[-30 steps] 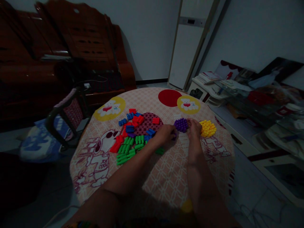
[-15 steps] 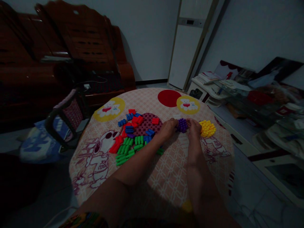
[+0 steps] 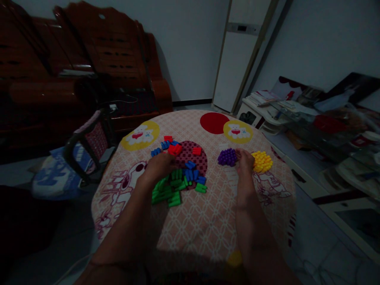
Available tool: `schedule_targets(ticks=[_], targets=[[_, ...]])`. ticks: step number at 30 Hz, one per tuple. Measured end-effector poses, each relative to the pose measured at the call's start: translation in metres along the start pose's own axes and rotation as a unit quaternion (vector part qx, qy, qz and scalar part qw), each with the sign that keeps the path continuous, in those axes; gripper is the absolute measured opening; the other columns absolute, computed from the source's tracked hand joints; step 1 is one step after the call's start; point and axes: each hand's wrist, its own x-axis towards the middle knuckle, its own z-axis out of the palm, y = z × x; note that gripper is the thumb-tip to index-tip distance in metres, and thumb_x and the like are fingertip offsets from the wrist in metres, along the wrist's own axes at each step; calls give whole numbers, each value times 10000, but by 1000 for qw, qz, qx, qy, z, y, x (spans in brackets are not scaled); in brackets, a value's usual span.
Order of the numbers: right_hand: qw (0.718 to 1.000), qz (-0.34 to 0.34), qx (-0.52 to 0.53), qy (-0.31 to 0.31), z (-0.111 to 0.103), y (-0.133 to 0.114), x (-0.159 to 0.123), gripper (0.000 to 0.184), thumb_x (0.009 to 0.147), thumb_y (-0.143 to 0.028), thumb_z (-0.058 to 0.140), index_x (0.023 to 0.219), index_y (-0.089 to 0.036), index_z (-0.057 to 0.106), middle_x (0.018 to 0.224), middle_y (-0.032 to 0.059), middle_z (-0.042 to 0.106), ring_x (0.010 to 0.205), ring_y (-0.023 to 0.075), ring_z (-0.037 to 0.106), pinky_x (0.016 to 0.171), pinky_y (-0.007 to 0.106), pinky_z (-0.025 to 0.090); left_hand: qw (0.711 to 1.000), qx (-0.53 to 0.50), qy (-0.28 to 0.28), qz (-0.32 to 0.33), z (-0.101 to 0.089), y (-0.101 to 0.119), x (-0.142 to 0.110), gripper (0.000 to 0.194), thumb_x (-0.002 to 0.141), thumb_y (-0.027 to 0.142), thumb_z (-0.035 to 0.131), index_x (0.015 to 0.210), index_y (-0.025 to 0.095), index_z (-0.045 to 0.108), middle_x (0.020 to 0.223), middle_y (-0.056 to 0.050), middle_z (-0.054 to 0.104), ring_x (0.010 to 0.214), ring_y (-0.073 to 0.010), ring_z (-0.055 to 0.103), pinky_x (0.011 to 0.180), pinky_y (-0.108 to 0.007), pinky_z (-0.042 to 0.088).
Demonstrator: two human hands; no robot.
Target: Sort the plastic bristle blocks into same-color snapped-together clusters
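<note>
My left hand (image 3: 160, 165) reaches down over the left side of a pile of toy building blocks. Its fingers curl in behind red blocks (image 3: 175, 149) and above green blocks (image 3: 163, 192); their tips and anything under them are hidden. My right hand (image 3: 246, 159) rests at the right side of a compact cluster of purple blocks (image 3: 227, 157), fingertips against its edge and a gap showing between fingers and thumb. Just right of that hand sits a yellow cluster of blocks (image 3: 263, 161). Blue blocks (image 3: 190, 174) lie near the middle of the loose pile.
A patterned cloth (image 3: 204, 221) covers the round table. Beyond it stand a wooden sofa (image 3: 109, 55) and a tall white air conditioner (image 3: 224, 67). A chair (image 3: 89, 146) is at the left, and a cluttered cabinet (image 3: 264, 103) at the right.
My left hand has left the purple cluster and moved left to the loose blocks. My right hand stays beside the purple cluster. The view has shifted slightly.
</note>
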Motion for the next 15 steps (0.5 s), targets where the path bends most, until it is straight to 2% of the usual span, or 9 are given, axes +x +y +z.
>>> schedule_targets(ticks=[3, 8, 12, 15], targets=[[999, 2, 5, 37, 2, -2, -2, 118, 685, -297, 658, 692, -179, 666, 622, -11, 691, 626, 147, 678, 611, 253, 555, 999, 20, -17, -28, 1, -15, -5, 258, 907, 393, 577, 990, 235, 763, 1015, -69, 760, 972, -267, 693, 770, -312, 485], [999, 5, 1, 35, 3, -6, -5, 108, 690, -286, 665, 702, -178, 667, 617, -12, 684, 637, 153, 684, 610, 256, 561, 999, -7, -8, -32, 11, -15, -1, 220, 871, 335, 616, 1005, 239, 762, 1023, -72, 761, 992, -289, 695, 792, -340, 495], [999, 16, 9, 38, 4, -8, -5, 99, 683, -270, 666, 707, -174, 673, 626, -4, 691, 641, 151, 684, 609, 250, 561, 998, -47, 32, -18, 13, -13, 3, 240, 797, 202, 654, 1016, 228, 749, 1049, -61, 764, 1006, -273, 694, 837, -334, 501], [999, 21, 12, 45, 6, -9, -6, 95, 675, -264, 663, 698, -173, 676, 637, 1, 700, 628, 145, 677, 605, 244, 555, 993, -92, 76, -7, 9, -3, 5, 267, 791, 166, 634, 1035, 198, 738, 1041, -74, 765, 965, -267, 696, 830, -342, 510]])
